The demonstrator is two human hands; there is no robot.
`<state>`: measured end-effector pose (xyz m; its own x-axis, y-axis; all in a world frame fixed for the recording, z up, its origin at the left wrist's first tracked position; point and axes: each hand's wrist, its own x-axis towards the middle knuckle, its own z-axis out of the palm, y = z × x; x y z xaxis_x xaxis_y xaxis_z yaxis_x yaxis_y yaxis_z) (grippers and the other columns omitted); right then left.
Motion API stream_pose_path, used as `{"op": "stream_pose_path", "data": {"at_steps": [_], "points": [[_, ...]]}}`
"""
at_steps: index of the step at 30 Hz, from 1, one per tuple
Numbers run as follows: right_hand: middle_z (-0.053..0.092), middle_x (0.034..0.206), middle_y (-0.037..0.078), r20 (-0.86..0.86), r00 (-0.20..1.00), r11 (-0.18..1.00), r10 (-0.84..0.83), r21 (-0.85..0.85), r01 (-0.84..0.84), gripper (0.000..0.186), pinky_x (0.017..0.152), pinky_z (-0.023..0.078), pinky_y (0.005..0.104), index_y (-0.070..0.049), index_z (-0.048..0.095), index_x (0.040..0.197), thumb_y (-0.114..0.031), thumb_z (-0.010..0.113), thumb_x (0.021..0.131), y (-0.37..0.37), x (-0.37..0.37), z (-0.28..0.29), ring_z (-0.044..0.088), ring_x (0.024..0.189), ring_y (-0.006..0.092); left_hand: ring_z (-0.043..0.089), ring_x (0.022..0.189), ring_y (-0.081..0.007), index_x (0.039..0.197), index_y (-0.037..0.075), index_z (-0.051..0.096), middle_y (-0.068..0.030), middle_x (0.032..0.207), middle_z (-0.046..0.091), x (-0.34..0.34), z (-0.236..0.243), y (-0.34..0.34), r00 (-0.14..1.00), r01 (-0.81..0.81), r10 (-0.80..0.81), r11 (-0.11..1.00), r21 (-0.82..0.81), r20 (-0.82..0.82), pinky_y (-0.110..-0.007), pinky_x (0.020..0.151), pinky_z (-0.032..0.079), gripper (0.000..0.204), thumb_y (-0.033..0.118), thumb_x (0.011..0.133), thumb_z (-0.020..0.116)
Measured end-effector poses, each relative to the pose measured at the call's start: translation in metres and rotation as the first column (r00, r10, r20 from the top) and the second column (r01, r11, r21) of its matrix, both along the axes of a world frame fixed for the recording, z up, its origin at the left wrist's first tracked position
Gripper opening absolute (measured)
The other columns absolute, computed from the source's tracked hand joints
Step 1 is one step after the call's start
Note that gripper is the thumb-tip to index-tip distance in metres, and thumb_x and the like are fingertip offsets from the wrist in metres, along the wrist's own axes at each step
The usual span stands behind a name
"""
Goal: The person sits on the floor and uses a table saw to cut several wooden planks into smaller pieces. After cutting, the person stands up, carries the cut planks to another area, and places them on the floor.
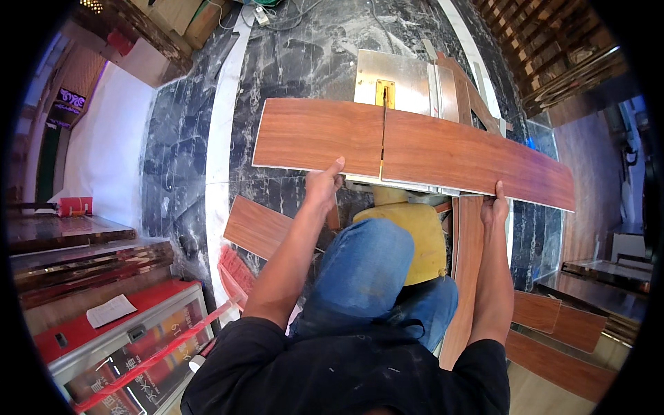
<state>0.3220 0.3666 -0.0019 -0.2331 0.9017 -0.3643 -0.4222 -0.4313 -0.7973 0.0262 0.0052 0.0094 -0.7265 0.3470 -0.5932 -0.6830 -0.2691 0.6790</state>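
Two reddish-brown wood-grain floor planks lie end to end across a small metal table saw. A narrow dark gap parts them, in line with the saw's yellow slotted insert. My left hand grips the near edge of the left plank, thumb on top and fingers beneath. My right hand holds the near edge of the longer right plank the same way, thumb up. Both planks reach out past the saw's sides. The undersides and most of my fingers are hidden.
A yellow seat stands by my knees. Plank offcuts lie on the dusty dark tile floor, left of me; a long plank and more pieces lie right. A red broom and a red-topped case are at my left.
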Motion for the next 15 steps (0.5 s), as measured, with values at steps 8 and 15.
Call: {"op": "stream_pose_path", "data": {"at_steps": [8,15], "points": [[0.060,0.126,0.013,0.008,1.000,1.000,0.003,0.021,-0.003,0.035,0.101,0.049,0.0384,0.001,0.053,0.126,-0.012,0.062,0.096,-0.007,0.015,0.001,0.059,0.113,0.0251,0.062,0.095,-0.0151,0.122,0.005,0.057,-0.0043,0.109,0.065,0.002,-0.001,-0.056,0.998,0.017,-0.007,0.985,0.169,-0.063,-0.030,0.077,0.049,0.040,0.013,0.087,0.074],[0.059,0.126,0.014,0.189,0.982,0.993,-0.023,0.118,0.001,0.045,0.101,0.047,0.0405,0.004,0.050,0.129,-0.020,0.065,0.094,-0.007,0.106,0.033,0.058,0.113,0.0275,0.061,0.112,-0.0262,0.133,0.001,0.048,-0.0107,0.125,0.061,-0.030,-0.064,-0.261,0.996,0.055,-0.065,0.987,-0.150,-0.061,-0.041,0.099,0.049,0.055,0.015,0.086,0.074]]}}
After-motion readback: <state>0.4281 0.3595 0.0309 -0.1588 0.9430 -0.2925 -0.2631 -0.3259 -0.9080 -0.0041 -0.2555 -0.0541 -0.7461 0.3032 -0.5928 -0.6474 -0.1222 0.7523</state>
